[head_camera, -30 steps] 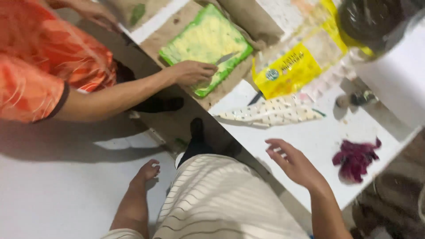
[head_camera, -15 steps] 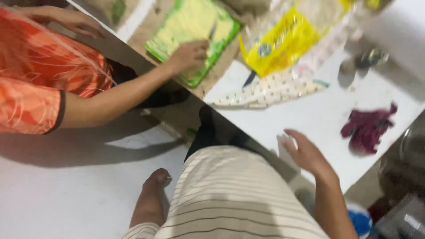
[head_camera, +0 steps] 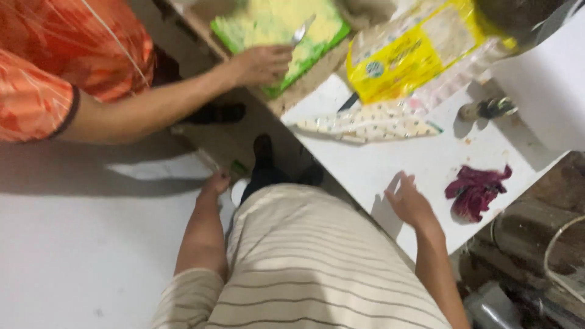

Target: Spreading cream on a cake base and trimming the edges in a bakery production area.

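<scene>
My right hand (head_camera: 409, 202) hovers with fingers spread over the near edge of a white countertop (head_camera: 390, 161). It holds nothing. A small heap of dark purple-red vegetable scraps (head_camera: 475, 192) lies just to its right. My left hand (head_camera: 214, 181) hangs by my side over the floor, fingers loosely curled and nothing visible in it. I wear a cream striped top (head_camera: 304, 262).
Another person in an orange top (head_camera: 67, 55) rests a hand with a knife (head_camera: 303, 29) on a green cutting board (head_camera: 274, 24). On the counter are a yellow plastic packet (head_camera: 414, 58), a patterned cloth (head_camera: 372, 127) and a small dark bottle (head_camera: 487, 108). Metal vessels (head_camera: 530, 244) stand lower right.
My right hand has moved forward over the counter edge, nearer the purple scraps. My left hand stays hanging at my side. The other person's hand stays on the green board.
</scene>
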